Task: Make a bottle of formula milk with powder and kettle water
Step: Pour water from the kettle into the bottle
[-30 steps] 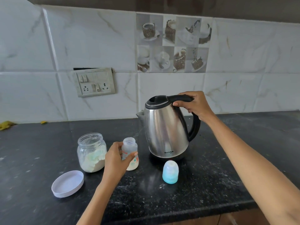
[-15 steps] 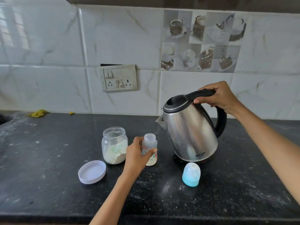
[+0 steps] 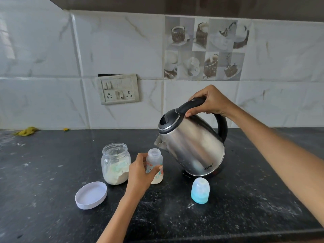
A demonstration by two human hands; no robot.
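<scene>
Your right hand [image 3: 210, 102] is gripping the tilted kettle [image 3: 191, 146] by its handle, spout just above and right of the upright open bottle [image 3: 155, 166] your left hand [image 3: 140, 174] is gripping.

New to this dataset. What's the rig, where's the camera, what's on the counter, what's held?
There is no robot: a person works with bare hands. The one picture comes from a wide-angle camera worn on the head, looking forward and down. On the black counter stand an open jar of powder, its white lid lying beside it, and a blue bottle cap. The left hand grips the small open bottle, which has powder at the bottom. The right hand holds the steel kettle by its handle, tilted with the spout close above the bottle's mouth. No water is visible.
</scene>
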